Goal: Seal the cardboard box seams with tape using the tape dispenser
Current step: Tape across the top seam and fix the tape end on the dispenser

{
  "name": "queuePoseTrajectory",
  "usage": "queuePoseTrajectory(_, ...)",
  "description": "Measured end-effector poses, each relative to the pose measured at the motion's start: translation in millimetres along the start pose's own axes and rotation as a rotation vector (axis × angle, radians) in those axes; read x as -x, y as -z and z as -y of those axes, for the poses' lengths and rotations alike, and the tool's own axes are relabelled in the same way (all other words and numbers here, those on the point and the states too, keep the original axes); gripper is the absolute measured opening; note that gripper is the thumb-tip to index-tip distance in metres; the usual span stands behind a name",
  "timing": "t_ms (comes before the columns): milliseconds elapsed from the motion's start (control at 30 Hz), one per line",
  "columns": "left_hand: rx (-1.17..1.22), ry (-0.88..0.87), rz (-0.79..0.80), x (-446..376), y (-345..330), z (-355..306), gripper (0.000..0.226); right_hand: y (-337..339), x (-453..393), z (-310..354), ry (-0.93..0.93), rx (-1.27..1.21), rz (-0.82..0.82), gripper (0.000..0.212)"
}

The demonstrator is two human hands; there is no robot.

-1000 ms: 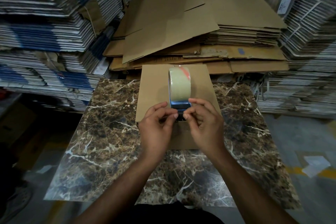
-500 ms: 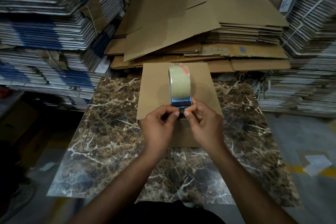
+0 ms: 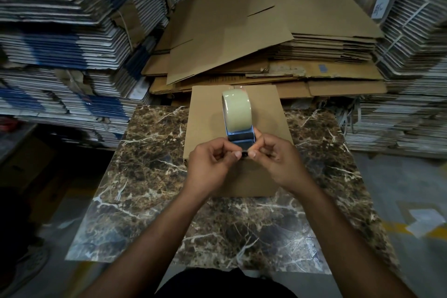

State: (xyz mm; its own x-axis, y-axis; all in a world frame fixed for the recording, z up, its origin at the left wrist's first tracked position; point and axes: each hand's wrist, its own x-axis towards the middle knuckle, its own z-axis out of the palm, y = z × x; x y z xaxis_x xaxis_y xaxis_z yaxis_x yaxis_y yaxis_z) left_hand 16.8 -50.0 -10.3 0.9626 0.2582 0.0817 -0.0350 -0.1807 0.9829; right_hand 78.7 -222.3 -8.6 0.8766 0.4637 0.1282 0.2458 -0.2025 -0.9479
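A brown cardboard box (image 3: 205, 113) stands on the marble table (image 3: 150, 176), reaching to its far edge. On top of the box rests a blue tape dispenser (image 3: 240, 138) with a pale roll of tape (image 3: 237, 110) upright in it. My left hand (image 3: 210, 167) and my right hand (image 3: 278, 162) meet at the dispenser's near end, fingertips pinched on its dark front part. Whether a tape end is between my fingers is hidden.
Flattened brown cardboard sheets (image 3: 254, 26) are piled behind the table. Tall stacks of bundled flat cartons rise at the left (image 3: 60, 43) and right (image 3: 411, 68). A white paper scrap (image 3: 423, 222) lies on the floor at the right.
Both hands stay pinched at the dispenser's near end; they have shifted only slightly. The view has drifted a little.
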Motion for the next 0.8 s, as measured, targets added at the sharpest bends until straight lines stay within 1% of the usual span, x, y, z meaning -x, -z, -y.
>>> queuePoseTrajectory(133,0.024,0.007,0.069,-1.0,7.7,-6.4,0.005,1.1,3.2,2.6,-0.022,-0.089,0.039,0.018)
queuePoseTrajectory(233,0.038,0.02,0.056,-2.0,10.1,-7.6,0.007,-0.6,3.0,2.8,-0.021,-0.114,0.005,0.016)
queuePoseTrajectory(300,0.036,0.021,0.048,-1.5,11.3,-7.8,0.01,-2.2,2.0,3.4,-0.011,-0.108,-0.031,0.02)
queuePoseTrajectory(367,0.003,0.021,0.043,0.2,13.7,-8.1,0.014,-1.3,2.3,3.9,0.005,-0.096,-0.072,0.025)
queuePoseTrajectory(433,-0.051,-0.006,0.027,2.0,16.3,-7.9,0.016,2.2,3.9,5.4,0.027,-0.058,-0.107,0.023)
queuePoseTrajectory(533,-0.114,-0.072,-0.033,7.3,15.3,-6.0,0.014,5.2,8.5,5.7,0.096,0.068,-0.171,0.018)
queuePoseTrajectory(600,-0.164,-0.12,-0.106,14.4,9.7,-6.8,0.014,4.6,12.0,3.6,0.152,0.103,-0.222,0.018)
queuePoseTrajectory(667,-0.181,-0.169,-0.169,21.0,3.8,-10.1,0.013,1.8,14.7,1.0,0.199,0.123,-0.264,0.013)
queuePoseTrajectory(733,-0.17,-0.184,-0.216,25.2,-0.4,-12.6,0.013,-0.5,17.1,0.3,0.202,0.114,-0.293,0.01)
queuePoseTrajectory(800,-0.183,-0.191,-0.254,27.1,-3.2,-12.5,0.014,-2.6,18.5,-0.3,0.19,0.097,-0.32,0.013)
